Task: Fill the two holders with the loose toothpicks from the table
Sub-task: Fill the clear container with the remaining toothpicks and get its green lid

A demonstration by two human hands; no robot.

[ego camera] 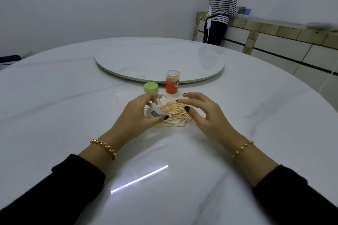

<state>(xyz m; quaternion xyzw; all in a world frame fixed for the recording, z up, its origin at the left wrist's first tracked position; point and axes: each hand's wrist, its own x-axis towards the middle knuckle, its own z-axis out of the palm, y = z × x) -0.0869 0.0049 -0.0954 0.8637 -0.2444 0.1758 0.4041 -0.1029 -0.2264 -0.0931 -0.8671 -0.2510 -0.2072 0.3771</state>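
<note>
My left hand (136,113) grips a clear holder (158,108) with a white and green label, tipped on its side with its mouth toward the right. Some toothpicks lie inside it. A pile of loose toothpicks (178,115) lies on the white table (73,115) between my hands. My right hand (201,113) hovers over the pile with fingers spread and loosely curved, holding nothing that I can see. Behind the pile stands an orange holder (172,82), upright, with toothpicks inside. A green lid (151,87) sits to its left.
A round turntable (159,58) lies at the table's middle, just behind the orange holder. A person in a striped top (222,5) stands at a counter (274,31) in the far right corner, facing away.
</note>
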